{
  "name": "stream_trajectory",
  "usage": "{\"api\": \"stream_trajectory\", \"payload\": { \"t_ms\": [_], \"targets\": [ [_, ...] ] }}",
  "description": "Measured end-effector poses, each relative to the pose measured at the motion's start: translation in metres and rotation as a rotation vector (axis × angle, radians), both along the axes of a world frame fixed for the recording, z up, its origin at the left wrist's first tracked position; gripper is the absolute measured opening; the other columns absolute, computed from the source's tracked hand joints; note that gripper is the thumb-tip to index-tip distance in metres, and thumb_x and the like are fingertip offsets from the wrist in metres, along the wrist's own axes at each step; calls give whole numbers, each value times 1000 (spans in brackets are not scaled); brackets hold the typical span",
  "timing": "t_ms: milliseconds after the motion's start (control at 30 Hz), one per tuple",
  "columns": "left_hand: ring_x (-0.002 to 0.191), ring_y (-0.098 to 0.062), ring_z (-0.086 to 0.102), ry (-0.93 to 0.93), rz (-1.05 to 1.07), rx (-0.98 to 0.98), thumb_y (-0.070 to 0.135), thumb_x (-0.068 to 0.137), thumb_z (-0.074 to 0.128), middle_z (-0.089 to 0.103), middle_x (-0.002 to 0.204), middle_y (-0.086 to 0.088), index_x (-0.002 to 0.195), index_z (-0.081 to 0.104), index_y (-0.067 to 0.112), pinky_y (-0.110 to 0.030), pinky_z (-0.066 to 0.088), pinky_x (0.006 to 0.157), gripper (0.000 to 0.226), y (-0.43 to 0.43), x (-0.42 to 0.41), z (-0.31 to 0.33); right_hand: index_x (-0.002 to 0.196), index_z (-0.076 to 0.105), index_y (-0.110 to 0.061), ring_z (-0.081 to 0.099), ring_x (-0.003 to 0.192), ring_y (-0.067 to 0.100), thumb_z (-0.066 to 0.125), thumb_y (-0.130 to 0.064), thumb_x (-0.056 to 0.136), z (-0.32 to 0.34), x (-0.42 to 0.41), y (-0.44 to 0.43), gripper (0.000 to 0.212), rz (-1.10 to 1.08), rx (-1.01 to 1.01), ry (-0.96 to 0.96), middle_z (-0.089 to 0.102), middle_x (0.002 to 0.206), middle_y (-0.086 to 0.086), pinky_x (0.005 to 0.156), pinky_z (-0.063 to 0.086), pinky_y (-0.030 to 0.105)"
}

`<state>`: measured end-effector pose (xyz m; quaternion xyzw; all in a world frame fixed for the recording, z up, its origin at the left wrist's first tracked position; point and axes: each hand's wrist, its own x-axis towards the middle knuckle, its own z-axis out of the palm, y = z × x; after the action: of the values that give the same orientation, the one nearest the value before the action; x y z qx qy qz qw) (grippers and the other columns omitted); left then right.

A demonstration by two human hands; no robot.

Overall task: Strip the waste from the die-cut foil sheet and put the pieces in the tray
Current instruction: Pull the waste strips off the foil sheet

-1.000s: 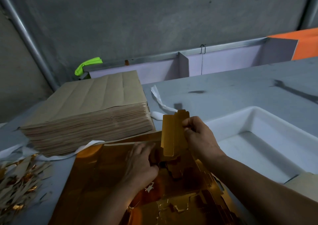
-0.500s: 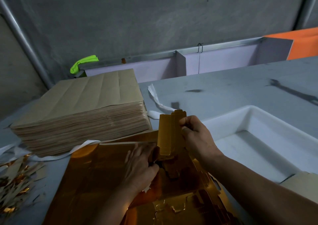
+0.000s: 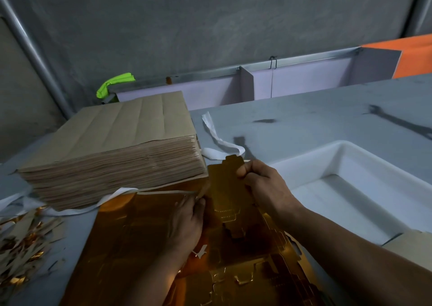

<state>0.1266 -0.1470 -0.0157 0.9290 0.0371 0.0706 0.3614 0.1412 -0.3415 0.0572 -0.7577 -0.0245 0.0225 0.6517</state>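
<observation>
Two hands meet on the gold foil sheet [image 3: 131, 247], which is cut off at the bottom edge. The left hand [image 3: 187, 219] rests on it, fingertips too blurred to tell its grip; the right hand [image 3: 261, 184] pinches a raised die-cut piece [image 3: 224, 188]. Beyond, the white tray [image 3: 311, 165] runs out of frame.

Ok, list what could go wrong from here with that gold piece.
1. The right hand pinches the gold piece only at its top edge. Its lower end may not be free of the foil sheet, so a hard pull could tear or crease it.
2. The left hand rests on the sheet right beside the piece. If it slips, the whole sheet may lift with the pull.
</observation>
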Motion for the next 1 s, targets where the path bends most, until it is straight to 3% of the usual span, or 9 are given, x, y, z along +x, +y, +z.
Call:
{"api": "stream_trajectory", "payload": {
  "t_ms": [33,100,167,233,300,400,633,833,1000],
  "targets": [
    [95,-13,62,9,47,-95,49,101,31,63,104,8,120,57,32,-34,53,82,37,0,-1,2,83,64,-22,44,48,10,44,-7,95,1,-1,1,28,33,-9,8,51,59,-6,44,36,24],
    [72,-8,60,1,134,-252,53,99,33,61,81,5,101,60,27,-20,43,54,38,-1,-4,5,79,65,-21,49,49,10,46,-7,93,2,-3,3,28,119,-43,47,56,58,-6,46,38,24],
    [83,-13,61,-19,190,-340,51,99,35,61,85,1,97,59,27,-23,39,58,34,-1,-4,7,78,65,-21,53,44,3,46,-8,95,3,-5,4,29,243,-122,112,59,53,-11,44,40,19],
    [93,-21,61,-32,230,-394,46,101,37,63,94,-7,108,60,18,-29,43,65,37,-1,-3,7,79,65,-21,49,38,-4,46,-8,96,2,-8,5,28,341,-251,147,58,48,-14,39,36,14],
    [86,-20,61,-63,263,-418,43,102,39,63,88,-9,110,61,11,-28,42,63,40,-1,-3,7,80,65,-22,48,40,-3,46,-8,95,1,-8,4,29,362,-331,159,58,56,-11,39,35,15],
    [73,-18,58,-82,257,-441,42,101,39,57,75,-6,106,62,10,-26,41,61,39,0,-5,7,82,62,-25,54,60,8,45,-7,95,0,-5,3,29,285,-444,141,57,76,-6,44,39,18],
    [71,-18,57,-115,260,-443,39,102,42,62,81,-15,111,60,13,-26,45,62,33,-1,-7,7,117,57,-19,54,89,14,47,-3,94,-7,-1,0,30,237,-652,65,52,101,-5,62,42,19],
    [77,-29,63,-120,235,-455,36,101,44,64,82,-17,108,60,13,-35,50,66,29,-1,-8,7,126,52,-18,54,105,22,48,-6,94,-5,1,-1,35,205,-796,45,51,117,5,73,40,25],
    [67,-15,57,-99,232,-424,36,102,44,57,72,-5,101,59,15,-23,44,58,26,1,-6,4,136,49,-20,51,121,26,58,-18,96,-3,2,-1,41,203,-853,53,42,139,9,95,43,30]
  ]
}}
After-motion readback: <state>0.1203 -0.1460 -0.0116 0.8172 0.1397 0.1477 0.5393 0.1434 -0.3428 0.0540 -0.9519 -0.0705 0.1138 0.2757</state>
